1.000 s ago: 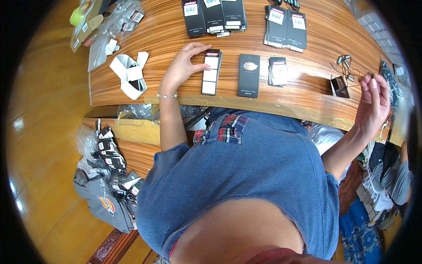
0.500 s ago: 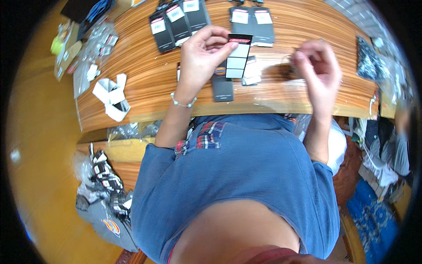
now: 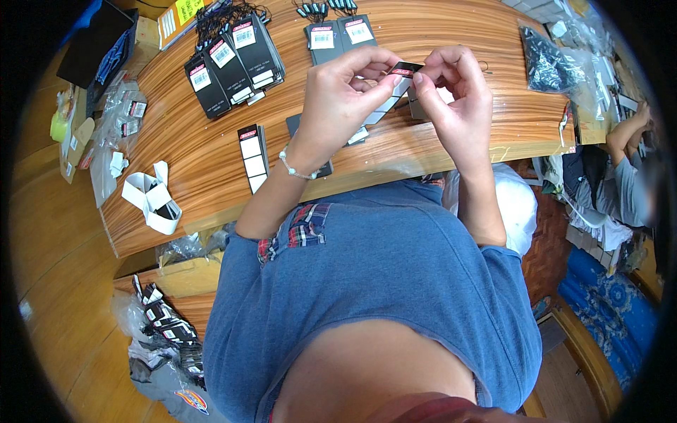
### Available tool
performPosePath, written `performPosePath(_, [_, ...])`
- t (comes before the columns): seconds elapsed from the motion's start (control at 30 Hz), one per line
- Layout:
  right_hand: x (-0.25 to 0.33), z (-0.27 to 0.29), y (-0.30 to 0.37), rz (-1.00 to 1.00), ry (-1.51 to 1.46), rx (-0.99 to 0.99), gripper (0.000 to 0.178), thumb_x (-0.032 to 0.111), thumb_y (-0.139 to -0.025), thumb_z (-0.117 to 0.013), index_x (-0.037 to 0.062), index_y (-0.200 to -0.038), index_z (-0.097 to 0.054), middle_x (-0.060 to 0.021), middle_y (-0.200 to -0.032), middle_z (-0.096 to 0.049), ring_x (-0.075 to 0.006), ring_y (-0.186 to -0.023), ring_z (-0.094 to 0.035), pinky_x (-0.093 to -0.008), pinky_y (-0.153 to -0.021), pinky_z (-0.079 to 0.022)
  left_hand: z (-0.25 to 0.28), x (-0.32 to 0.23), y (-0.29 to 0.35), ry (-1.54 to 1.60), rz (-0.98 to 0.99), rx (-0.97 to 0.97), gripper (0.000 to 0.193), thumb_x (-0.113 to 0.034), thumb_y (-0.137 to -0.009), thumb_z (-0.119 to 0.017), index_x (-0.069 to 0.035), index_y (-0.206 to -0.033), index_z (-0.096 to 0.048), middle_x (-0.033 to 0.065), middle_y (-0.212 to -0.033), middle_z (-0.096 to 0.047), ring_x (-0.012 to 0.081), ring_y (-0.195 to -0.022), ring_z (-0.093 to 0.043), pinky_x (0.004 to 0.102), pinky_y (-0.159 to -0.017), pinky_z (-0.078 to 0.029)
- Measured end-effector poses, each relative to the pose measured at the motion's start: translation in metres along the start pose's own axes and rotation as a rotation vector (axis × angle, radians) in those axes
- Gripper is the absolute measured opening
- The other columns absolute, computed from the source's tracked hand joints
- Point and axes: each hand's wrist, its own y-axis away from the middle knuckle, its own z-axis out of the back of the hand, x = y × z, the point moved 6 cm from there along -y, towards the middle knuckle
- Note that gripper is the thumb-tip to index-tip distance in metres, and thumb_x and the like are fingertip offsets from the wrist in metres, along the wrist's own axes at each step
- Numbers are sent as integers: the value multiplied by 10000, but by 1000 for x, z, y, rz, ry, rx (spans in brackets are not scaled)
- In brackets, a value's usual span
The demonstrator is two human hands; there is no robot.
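Near the table's front edge my left hand pinches a hang tag, black and red at the top with white panels below. The tag is tilted. My right hand is closed in a pinch at the tag's top end; whatever its fingertips hold is too small to make out. A thin cord loop shows beside its knuckles. Partly hidden below my left hand lies a dark card. A small stack of similar white-panelled tags lies left of my left forearm.
At the back stand bundles of black corded tags and grey ones. A white strip coil lies at the left, near clear plastic bags. A bag of dark cords sits at the right. Another person's arm shows at far right.
My right hand has come left to the tag held in my left hand. The tag has tilted from upright. The view has shifted, bringing the table's left side further in.
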Motion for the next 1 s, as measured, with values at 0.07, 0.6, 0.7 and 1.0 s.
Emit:
performPosePath(0.07, [1, -1, 0, -27, -17, -4, 157, -23, -739, -577, 8, -879, -514, -37, -655, -566, -77, -605, -556, -218, -566, -452, 0, -2, 0, -7, -9, 4, 167, -40, -760, -643, -16, -924, -639, 51, -805, -656, 87, -749, -624, 197, -616, -512])
performPosePath(0.6, [-13, -11, 5, -159, -357, -35, 162, -11, -823, -553, -22, -984, -546, -57, -796, -609, -87, -729, -589, -210, -683, -481, 2, -19, 2, -313, -339, 2, 124, -78, -739, -631, -89, -859, -656, 42, -812, -633, 196, -751, -614, 272, -638, -487])
performPosePath(0.7, [-23, -12, 2, -330, -484, 20, 180, 29, -849, -545, -34, -1018, -543, -68, -839, -619, -95, -775, -591, -217, -740, -480, 3, -27, 0, -552, -513, -20, 108, -114, -721, -632, -129, -824, -660, -5, -842, -624, 176, -824, -583, 288, -722, -467])
performPosePath(1.0, [-44, -3, 0, -394, -783, -105, 103, 150, -894, -516, 54, -927, -531, -57, -887, -571, -99, -805, -523, -233, -730, -417, -7, -37, 5, -812, -788, 45, 107, -176, -700, -615, -227, -772, -677, -88, -850, -611, 126, -958, -525, 422, -950, -301])
